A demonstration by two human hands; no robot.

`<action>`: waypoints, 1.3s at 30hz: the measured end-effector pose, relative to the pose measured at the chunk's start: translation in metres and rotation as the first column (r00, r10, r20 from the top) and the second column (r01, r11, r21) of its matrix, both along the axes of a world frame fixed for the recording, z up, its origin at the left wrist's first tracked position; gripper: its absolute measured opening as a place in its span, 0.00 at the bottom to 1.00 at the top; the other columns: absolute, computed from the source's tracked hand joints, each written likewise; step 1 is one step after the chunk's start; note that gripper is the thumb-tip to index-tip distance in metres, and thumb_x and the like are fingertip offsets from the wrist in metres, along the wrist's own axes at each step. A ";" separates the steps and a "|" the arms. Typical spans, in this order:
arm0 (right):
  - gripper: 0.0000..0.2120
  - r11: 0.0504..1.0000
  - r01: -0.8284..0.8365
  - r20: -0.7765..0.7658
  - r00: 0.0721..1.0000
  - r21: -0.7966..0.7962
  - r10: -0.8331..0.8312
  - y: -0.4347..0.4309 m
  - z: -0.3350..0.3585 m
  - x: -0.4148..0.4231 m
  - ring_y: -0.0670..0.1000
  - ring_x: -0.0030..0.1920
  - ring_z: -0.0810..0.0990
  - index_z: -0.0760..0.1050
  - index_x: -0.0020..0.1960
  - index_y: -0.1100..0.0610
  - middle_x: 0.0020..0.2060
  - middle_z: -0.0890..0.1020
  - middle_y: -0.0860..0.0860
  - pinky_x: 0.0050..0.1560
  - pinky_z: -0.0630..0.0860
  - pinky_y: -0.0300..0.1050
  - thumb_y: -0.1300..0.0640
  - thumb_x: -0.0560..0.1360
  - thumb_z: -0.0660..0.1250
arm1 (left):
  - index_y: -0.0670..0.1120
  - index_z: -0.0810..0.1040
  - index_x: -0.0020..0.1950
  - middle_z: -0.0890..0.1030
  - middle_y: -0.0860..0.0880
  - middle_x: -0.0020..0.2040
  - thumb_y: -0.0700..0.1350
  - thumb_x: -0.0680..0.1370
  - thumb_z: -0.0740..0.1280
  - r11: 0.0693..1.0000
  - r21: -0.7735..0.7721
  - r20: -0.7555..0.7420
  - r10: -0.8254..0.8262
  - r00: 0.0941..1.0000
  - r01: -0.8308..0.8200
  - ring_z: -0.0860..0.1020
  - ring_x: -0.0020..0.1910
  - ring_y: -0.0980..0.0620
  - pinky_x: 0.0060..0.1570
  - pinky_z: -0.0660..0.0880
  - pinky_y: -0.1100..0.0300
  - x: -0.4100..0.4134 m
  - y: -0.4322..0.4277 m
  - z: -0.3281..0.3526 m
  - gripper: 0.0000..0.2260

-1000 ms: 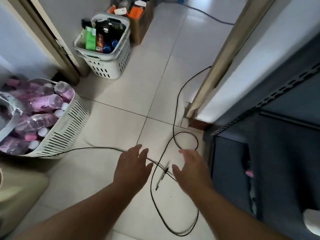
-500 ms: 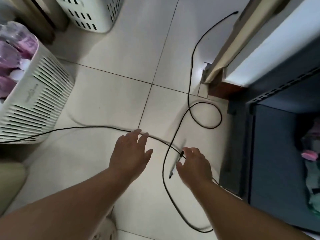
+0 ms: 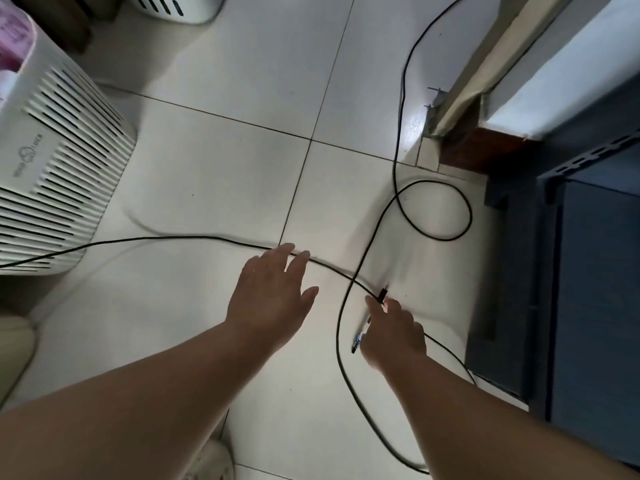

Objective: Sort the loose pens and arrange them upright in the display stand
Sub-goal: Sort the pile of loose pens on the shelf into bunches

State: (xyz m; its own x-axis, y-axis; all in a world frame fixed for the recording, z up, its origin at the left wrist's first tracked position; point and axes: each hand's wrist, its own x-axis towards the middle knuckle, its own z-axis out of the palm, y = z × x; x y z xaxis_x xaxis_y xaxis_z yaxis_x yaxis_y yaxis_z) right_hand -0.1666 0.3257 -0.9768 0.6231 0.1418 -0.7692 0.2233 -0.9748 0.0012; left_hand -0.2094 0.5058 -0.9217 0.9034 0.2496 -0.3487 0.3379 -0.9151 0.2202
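Note:
A single pen (image 3: 360, 336) with a clear barrel and a black clip end lies on the white tiled floor, across a black cable (image 3: 341, 344). My right hand (image 3: 394, 332) is down on the pen, thumb and fingertips pinching its middle, so only its two ends show. To the left of the pen, my left hand (image 3: 273, 292) hovers with fingers spread and straight, its fingertips over the cable, holding nothing. No display stand is in view.
The cable loops over the floor toward the door frame (image 3: 485, 74). A white slatted basket (image 3: 52, 174) stands at the left and another basket (image 3: 173, 6) at the top. A dark blue shelf unit (image 3: 588, 271) fills the right side.
The camera has tilted down and closer to the floor. My right hand moved onto the pen and closed its fingers on it. My left hand stayed spread beside it.

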 end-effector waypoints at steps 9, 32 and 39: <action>0.29 0.988 0.134 0.028 0.990 0.075 -0.136 -0.001 -0.021 -0.001 0.52 0.69 0.67 0.56 0.76 0.53 0.74 0.56 0.49 0.67 0.68 0.46 0.63 0.77 0.58 | 0.49 0.62 0.76 0.63 0.47 0.76 0.55 0.79 0.61 0.999 -0.009 -0.022 -0.032 0.999 0.032 0.63 0.73 0.46 0.72 0.57 0.51 -0.001 -0.005 -0.014 0.26; 0.10 0.690 0.082 0.326 0.837 0.719 -0.439 0.045 0.364 0.056 0.39 0.47 0.74 0.80 0.56 0.52 0.56 0.74 0.44 0.52 0.67 0.28 0.60 0.77 0.65 | 0.48 0.72 0.69 0.73 0.46 0.69 0.55 0.75 0.68 0.992 -0.092 0.224 0.110 0.968 -0.091 0.74 0.66 0.46 0.64 0.68 0.52 0.031 -0.048 0.294 0.25; 0.09 0.563 -0.042 0.399 0.748 0.826 -0.530 0.066 0.565 0.054 0.45 0.51 0.78 0.81 0.56 0.54 0.56 0.76 0.46 0.58 0.74 0.38 0.60 0.77 0.66 | 0.50 0.75 0.67 0.70 0.47 0.72 0.55 0.79 0.61 0.994 -0.087 0.418 0.102 0.903 -0.072 0.69 0.70 0.49 0.68 0.62 0.55 0.032 -0.023 0.476 0.18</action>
State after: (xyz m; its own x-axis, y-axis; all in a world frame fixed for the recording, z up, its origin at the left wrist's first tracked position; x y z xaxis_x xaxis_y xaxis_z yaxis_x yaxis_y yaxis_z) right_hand -0.1123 0.3914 -0.4115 0.9696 0.2374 0.0589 0.2069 -0.6677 -0.7151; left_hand -0.1771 0.4828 -0.4458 0.9454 0.3234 0.0405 0.2775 -0.8640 0.4200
